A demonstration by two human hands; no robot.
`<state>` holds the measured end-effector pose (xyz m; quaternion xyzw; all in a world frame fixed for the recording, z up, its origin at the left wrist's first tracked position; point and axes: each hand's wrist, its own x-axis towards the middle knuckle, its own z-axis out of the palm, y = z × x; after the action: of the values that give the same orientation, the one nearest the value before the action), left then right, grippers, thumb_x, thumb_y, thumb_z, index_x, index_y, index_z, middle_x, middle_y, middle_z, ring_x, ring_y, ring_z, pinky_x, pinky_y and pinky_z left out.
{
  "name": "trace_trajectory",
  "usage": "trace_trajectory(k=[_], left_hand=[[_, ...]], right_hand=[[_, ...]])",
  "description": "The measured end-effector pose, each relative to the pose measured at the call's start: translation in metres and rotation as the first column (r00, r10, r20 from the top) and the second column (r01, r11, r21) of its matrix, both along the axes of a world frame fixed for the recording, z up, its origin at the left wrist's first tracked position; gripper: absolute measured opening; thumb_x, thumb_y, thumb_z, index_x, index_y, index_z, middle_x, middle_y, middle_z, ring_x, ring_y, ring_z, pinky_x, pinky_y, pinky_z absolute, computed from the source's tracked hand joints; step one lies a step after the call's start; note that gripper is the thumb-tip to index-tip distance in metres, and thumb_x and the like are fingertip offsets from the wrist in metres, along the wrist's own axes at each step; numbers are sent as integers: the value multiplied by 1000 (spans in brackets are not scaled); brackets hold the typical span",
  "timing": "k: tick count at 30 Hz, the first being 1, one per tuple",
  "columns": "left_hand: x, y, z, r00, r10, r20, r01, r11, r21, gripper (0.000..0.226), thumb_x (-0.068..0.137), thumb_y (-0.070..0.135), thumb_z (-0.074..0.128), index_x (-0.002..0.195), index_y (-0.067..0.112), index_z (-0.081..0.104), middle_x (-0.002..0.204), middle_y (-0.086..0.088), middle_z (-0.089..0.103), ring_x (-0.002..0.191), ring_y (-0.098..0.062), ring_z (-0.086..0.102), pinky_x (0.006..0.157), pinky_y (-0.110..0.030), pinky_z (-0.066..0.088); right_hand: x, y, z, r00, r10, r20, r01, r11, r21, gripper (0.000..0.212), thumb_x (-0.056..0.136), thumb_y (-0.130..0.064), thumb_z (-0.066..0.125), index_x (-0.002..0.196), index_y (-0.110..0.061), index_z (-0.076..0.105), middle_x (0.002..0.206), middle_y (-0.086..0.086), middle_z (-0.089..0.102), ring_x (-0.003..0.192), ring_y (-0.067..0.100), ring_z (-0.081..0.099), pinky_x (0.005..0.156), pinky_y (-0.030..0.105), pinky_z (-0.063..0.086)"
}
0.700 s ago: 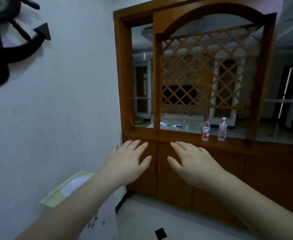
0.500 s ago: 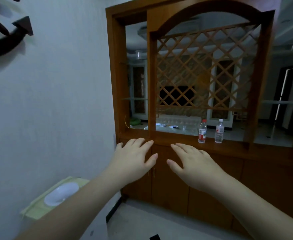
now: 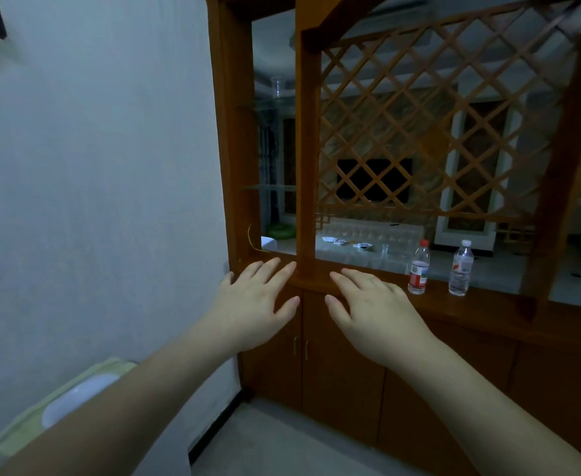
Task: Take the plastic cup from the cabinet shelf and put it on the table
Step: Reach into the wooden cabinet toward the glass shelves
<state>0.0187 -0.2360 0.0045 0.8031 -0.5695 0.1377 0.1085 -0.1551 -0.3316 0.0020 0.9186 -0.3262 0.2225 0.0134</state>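
Left hand [image 3: 254,304] and right hand [image 3: 368,307] spread flat, empty, plastic cup [image 3: 277,92] well above on cabinet shelf [image 3: 268,104]

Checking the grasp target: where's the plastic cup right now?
Head view, upper middle-left: the clear plastic cup stands on a glass shelf in the cabinet's left bay, well above both open hands.

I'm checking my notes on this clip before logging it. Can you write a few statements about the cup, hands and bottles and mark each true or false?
1. The clear plastic cup stands on the upper glass shelf of the cabinet. True.
2. The left hand holds the cup. False: it is open and empty, well below the cup.
3. Two water bottles stand on the wooden ledge. True: the red-label bottle and the clear bottle.
4. The right hand grips a bottle. False: it is open, touching neither.
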Motion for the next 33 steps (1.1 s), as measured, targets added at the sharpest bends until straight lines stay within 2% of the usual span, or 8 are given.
trace_trajectory(k=[4, 9, 19, 27, 33], left_hand=[[32, -23, -1, 997, 73, 20, -74, 996, 52, 67, 92, 68, 19, 152, 42, 10, 165, 2, 14, 150, -23, 12, 117, -58, 14], [91, -46, -6, 989, 136, 56, -138, 990, 30, 67, 91, 69, 17, 152, 41, 15, 164, 1, 19, 149, -23, 14, 118, -57, 15], [246, -100, -6, 993, 91, 78, -91, 996, -4, 64, 92, 66, 15, 151, 41, 14, 162, -1, 24, 147, -23, 21, 115, -53, 24], [321, -183, -7, 998, 22, 60, -18, 998, -63, 61, 94, 63, 20, 150, 39, 21, 159, 1, 30, 145, -22, 27, 114, -51, 28], [364, -270, 12, 991, -15, 132, 31, 992, -122, 60, 94, 62, 23, 149, 39, 25, 158, 3, 33, 143, -21, 29, 112, -49, 27]], right_hand=[[37, -28, -4, 999, -6, -32, 6, 1000, 3, 60, 97, -54, 22, 152, -30, 18, 159, -4, 26, 145, 18, 21, 114, 43, 18], [107, -58, -6, 997, 18, -78, -18, 1000, 4, 59, 98, -54, 22, 152, -30, 20, 160, -3, 25, 145, 19, 19, 115, 45, 16], [270, -116, -1, 995, 18, -98, -20, 1000, -13, 59, 98, -53, 24, 152, -28, 20, 159, -2, 27, 144, 19, 22, 114, 44, 19], [328, -192, -2, 995, -12, -101, 10, 1000, -16, 59, 98, -52, 24, 152, -27, 21, 157, -1, 30, 143, 20, 25, 113, 44, 22], [360, -284, 5, 999, 0, -37, -1, 1000, -26, 58, 99, -49, 28, 151, -23, 25, 156, 1, 31, 142, 20, 25, 113, 40, 23]])
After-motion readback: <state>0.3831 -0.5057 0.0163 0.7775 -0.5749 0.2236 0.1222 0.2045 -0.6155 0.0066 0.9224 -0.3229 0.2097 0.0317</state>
